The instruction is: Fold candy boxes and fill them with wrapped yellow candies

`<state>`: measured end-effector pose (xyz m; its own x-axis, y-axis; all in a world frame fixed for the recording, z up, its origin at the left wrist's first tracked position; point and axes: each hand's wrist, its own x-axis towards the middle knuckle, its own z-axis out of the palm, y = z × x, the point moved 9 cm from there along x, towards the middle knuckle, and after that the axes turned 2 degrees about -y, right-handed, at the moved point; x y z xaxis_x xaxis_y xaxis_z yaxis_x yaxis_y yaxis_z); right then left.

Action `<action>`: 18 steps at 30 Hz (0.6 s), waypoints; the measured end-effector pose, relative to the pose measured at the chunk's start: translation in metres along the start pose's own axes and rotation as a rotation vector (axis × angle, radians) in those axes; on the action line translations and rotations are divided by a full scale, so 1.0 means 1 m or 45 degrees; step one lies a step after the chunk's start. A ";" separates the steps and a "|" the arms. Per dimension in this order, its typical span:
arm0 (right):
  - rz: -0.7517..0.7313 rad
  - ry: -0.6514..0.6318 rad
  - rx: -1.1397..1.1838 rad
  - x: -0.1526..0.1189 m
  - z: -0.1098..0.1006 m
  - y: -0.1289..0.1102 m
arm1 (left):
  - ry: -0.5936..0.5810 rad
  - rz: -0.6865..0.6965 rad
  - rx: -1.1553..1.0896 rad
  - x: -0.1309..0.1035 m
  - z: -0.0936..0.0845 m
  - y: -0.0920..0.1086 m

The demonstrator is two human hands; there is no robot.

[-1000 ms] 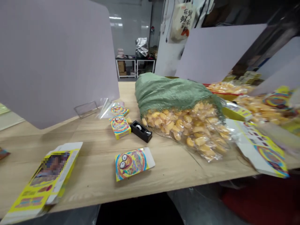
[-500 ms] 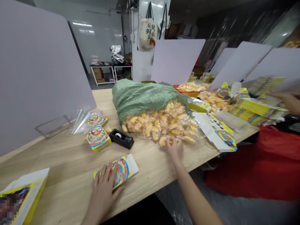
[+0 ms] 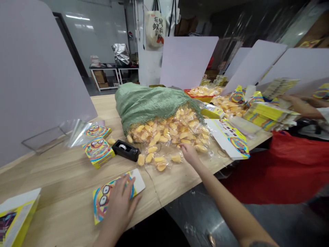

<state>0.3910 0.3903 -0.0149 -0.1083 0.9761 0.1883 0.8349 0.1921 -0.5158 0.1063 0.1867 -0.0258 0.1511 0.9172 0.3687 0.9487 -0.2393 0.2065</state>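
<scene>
Fingers (image 3: 120,184) slightly spread, the left hand (image 3: 119,202) rests on a cartoon-faced box (image 3: 101,202) near the front edge of the table (image 3: 61,192), the right hand (image 3: 190,154) at wrapped yellow pieces (image 3: 160,160).

The right hand's fingers curl; whether they pinch a piece cannot be told. Wood surface separates the box from the black tape dispenser (image 3: 126,151) and the right hand from the edge; a green sack (image 3: 151,103) bulks behind.
</scene>
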 end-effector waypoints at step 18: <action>0.607 0.262 -0.155 0.054 -0.042 0.115 | -0.311 0.074 -0.311 0.076 0.099 0.070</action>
<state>0.5040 0.4611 -0.0285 0.3965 0.9097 0.1234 0.8236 -0.2931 -0.4856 0.2116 0.2710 -0.0735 0.2927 0.9420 0.1642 0.8465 -0.3351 0.4136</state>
